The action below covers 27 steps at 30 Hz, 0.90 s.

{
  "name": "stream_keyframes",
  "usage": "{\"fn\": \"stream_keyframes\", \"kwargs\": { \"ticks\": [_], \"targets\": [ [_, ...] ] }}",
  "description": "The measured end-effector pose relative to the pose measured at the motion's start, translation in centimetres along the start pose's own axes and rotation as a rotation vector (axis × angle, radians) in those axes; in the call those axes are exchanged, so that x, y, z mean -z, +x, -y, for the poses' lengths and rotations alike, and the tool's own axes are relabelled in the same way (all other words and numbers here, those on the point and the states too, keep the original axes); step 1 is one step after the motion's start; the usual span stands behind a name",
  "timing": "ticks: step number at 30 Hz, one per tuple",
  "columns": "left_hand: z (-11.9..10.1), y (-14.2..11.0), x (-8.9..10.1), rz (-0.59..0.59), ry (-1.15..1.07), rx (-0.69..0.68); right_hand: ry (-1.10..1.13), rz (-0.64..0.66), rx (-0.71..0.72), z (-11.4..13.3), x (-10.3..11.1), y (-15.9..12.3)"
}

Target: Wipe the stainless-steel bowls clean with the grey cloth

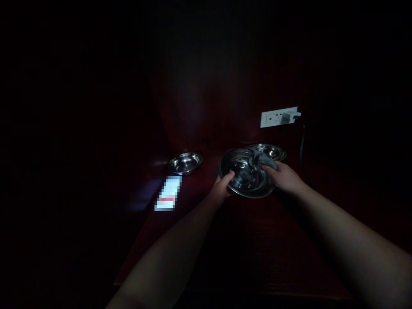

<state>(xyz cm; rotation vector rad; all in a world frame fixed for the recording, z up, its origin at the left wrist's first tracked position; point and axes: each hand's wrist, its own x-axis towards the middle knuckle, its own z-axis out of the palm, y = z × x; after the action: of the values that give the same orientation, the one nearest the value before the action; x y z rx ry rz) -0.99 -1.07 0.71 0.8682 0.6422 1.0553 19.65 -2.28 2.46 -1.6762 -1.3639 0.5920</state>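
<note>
My left hand (221, 189) grips the near left rim of a shiny steel bowl (246, 176), thumb inside the rim, tilting the bowl towards me. My right hand (283, 177) is closed on a grey cloth (265, 161) that is pressed against the bowl's inner right side. A second steel bowl (272, 151) sits just behind the held one. A third steel bowl (185, 163) rests on the dark red wooden table (206, 240) to the left.
The room is very dark. A bright, blurred rectangular screen (168, 193) lies on the table left of my left hand. On the wall behind, a white socket strip (277, 117) has a white plug in it and a dark cable (301, 143) hanging down.
</note>
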Motion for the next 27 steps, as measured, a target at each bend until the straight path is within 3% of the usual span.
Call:
{"fn": "stream_keyframes", "kwargs": {
  "ticks": [4, 8, 17, 21, 27],
  "targets": [
    [0.6, 0.0, -0.8, -0.013, -0.026, -0.116, -0.008, -0.054, 0.026, -0.3, -0.6, 0.2],
    [0.7, 0.0, -1.1, -0.075, -0.001, -0.262, 0.035, -0.027, 0.041, -0.2, -1.1, 0.1],
    [-0.7, -0.2, -0.3, -0.1, 0.068, -0.145, 0.014, 0.008, 0.053, 0.8, -1.0, -0.5],
    [-0.9, -0.2, 0.3, -0.059, 0.07, -0.097, 0.024, 0.002, 0.047, 0.6, -0.8, -0.3],
    [-1.4, -0.2, 1.4, 0.031, 0.089, 0.077, 0.105, 0.098, 0.025, 0.0, -0.6, 0.3]
  ]
}}
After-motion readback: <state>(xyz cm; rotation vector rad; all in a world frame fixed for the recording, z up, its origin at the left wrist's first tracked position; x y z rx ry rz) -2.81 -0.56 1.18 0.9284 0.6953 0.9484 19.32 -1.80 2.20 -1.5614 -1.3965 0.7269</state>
